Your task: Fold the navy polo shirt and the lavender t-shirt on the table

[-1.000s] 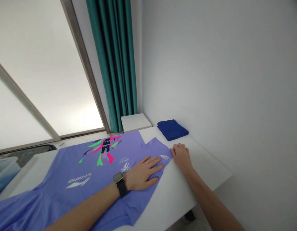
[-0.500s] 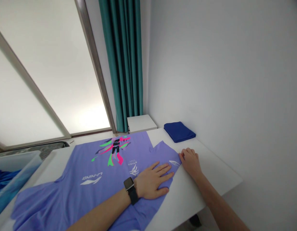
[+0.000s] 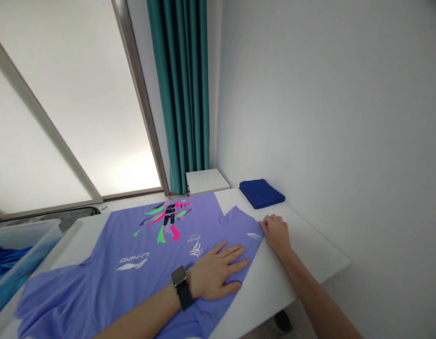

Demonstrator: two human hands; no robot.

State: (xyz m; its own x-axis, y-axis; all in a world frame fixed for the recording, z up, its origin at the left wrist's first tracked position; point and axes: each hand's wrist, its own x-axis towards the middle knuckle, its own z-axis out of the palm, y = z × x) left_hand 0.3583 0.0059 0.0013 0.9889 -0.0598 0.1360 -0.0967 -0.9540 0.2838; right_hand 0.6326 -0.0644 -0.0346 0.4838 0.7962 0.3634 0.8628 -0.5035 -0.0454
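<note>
The fingers of the right hand (image 3: 277, 234) are curling in and pinching the corner of the shirt (image 3: 124, 235). The left hand (image 3: 213, 275) is lying open, palm down, on the shirt, and its fingers are spreading wide. It is not holding any cloth. Its fingers are now resting a bit farther back from the white mark (image 3: 255, 236) than a moment ago, so the mark is showing just past their tips. The right fingers are staying at the same corner. This seems to be keeping that end flat and still, while the left palm is pressing less close to it.

Under and around the left fingers, the purple shirt is lying spread out on the counter (image 3: 317, 252). Beyond those fingers, the bright picture (image 3: 170, 216) is facing up. Far to the left of the fingers, the other sleeve (image 3: 53, 292) is lying in soft wrinkles, and a bin (image 3: 36, 268) is standing past it with blue clothes (image 3: 8, 259) inside. Just past the right fingers, a folded blue cloth (image 3: 262, 193) is sitting near the wall (image 3: 310, 117), not touching the shirt.
</note>
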